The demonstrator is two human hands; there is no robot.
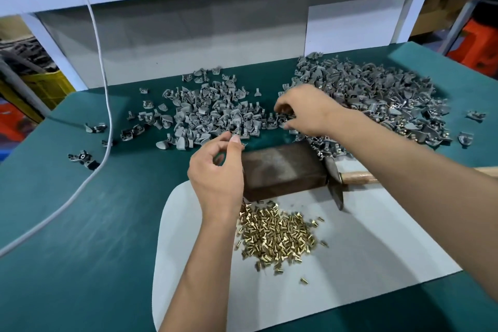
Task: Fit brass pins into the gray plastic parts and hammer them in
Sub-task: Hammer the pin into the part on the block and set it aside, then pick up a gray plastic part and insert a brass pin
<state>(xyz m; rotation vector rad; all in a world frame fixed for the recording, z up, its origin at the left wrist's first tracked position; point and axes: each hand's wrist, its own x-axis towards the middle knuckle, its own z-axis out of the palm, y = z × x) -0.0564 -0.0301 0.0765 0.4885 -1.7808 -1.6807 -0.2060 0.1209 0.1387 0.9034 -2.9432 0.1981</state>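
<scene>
Left hand (215,172) pinches a small pin at the fingertips; right hand (304,112) curls into the gray parts (213,110). Right heap (377,97) shows brass, likely finished. Brass pins (275,234) plentiful; hammer (335,183) idle beside the steel block (283,170).

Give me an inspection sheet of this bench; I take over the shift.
Surface: green mat, white sheet on it.
Job's things: brass pins heaped on the sheet; gray parts in a middle pile and a right pile; metal block; hammer lying beside it.
Clutter: stray parts at left.
Hands: left hand pinches a small piece; right hand picks among parts.
Cables: white cable across the mat.
Surroundings: white frame, crates.
</scene>
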